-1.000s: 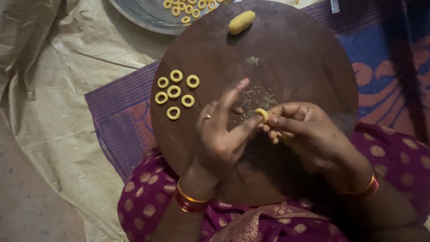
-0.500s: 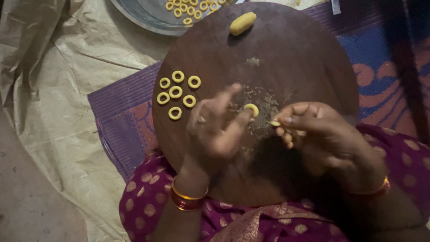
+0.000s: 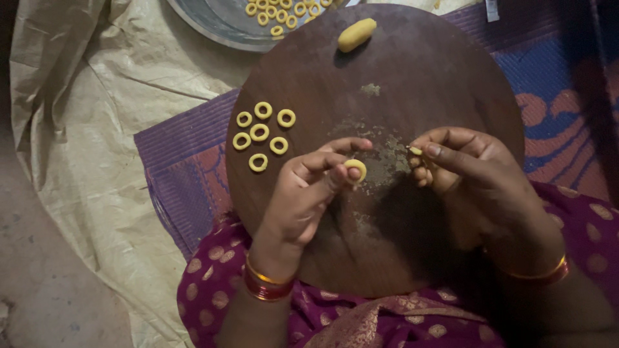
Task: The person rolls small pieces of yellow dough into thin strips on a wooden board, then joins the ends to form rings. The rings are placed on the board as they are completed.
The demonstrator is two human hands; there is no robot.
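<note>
A round dark wooden board point(image 3: 445, 77) lies across my lap. My left hand point(image 3: 308, 193) pinches a small yellow dough ring point(image 3: 356, 169) between thumb and fingers just above the board's middle. My right hand point(image 3: 461, 161) is apart from it to the right, fingers closed on a tiny leftover bit of yellow dough point(image 3: 416, 151). Several finished dough rings point(image 3: 260, 133) lie in a cluster on the board's left part. A yellow dough lump point(image 3: 356, 34) rests at the board's far edge.
A metal plate point(image 3: 219, 22) holding several more rings stands beyond the board at the top. A purple and blue woven mat point(image 3: 184, 167) and a crumpled beige plastic sheet point(image 3: 90, 129) lie under it all. Bare floor shows at lower left.
The hands have separated: my left hand carried the ring off to the left, and my right hand drew back to the right with a small dough scrap.
</note>
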